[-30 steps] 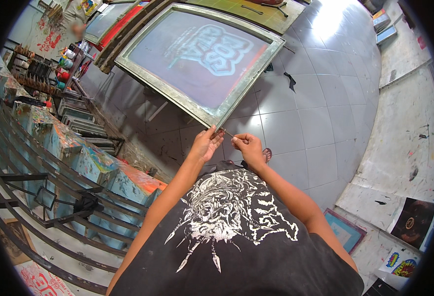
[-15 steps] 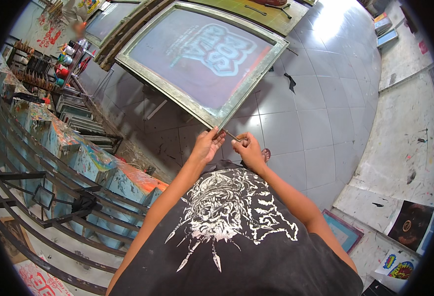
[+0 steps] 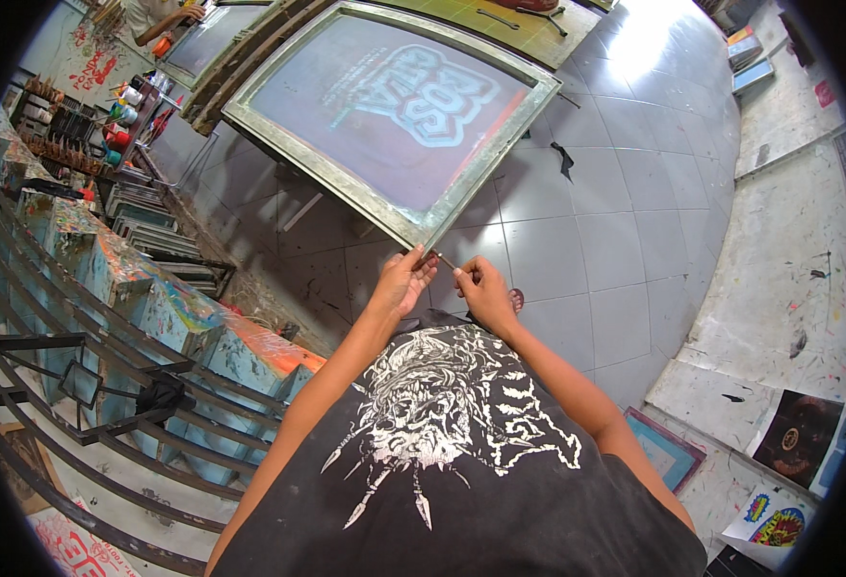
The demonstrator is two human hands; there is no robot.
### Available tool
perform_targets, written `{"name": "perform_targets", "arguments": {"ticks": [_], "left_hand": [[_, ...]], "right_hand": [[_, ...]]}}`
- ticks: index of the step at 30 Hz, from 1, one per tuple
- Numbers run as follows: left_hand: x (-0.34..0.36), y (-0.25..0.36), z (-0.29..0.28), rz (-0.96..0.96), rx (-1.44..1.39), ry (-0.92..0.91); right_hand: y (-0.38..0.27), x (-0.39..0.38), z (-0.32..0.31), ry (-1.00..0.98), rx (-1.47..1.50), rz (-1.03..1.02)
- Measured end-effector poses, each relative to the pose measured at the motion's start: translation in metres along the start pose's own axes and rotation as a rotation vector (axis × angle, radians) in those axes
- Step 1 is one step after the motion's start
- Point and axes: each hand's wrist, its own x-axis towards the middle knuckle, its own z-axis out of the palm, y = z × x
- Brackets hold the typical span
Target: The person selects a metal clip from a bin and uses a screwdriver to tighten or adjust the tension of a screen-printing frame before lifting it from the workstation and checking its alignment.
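The framed screen (image 3: 389, 120) lies just beyond the 2 hands (image 3: 402, 286).

Floor (image 3: 625, 240): glossy grey tiles beneath you, bright glare at the far end. Right of your floor: pale, paint-flecked wall (image 3: 779, 231). Left of it, successively: low rack (image 3: 206, 262), paint-splashed blue blocks (image 3: 165, 306), dark metal bars (image 3: 36, 340).

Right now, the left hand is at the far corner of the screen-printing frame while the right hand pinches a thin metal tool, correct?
Not quite: the head view shows the left hand at the near corner of the screen-printing frame, not the far one. The right hand does pinch a thin metal tool.
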Motion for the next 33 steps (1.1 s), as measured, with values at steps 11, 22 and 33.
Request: {"name": "perform_targets", "arguments": {"ticks": [11,22,33], "left_hand": [[0.002,-0.002,-0.004,0.009,-0.015,0.022],[0.001,-0.001,-0.002,0.006,-0.01,-0.006],[0.0,-0.002,0.0,0.018,-0.022,-0.01]], "right_hand": [[0.0,0.002,-0.005,-0.007,-0.212,-0.144],[-0.008,-0.003,0.0,-0.024,-0.038,0.01],[0.015,0.005,-0.001,-0.189,0.469,0.392]]}}
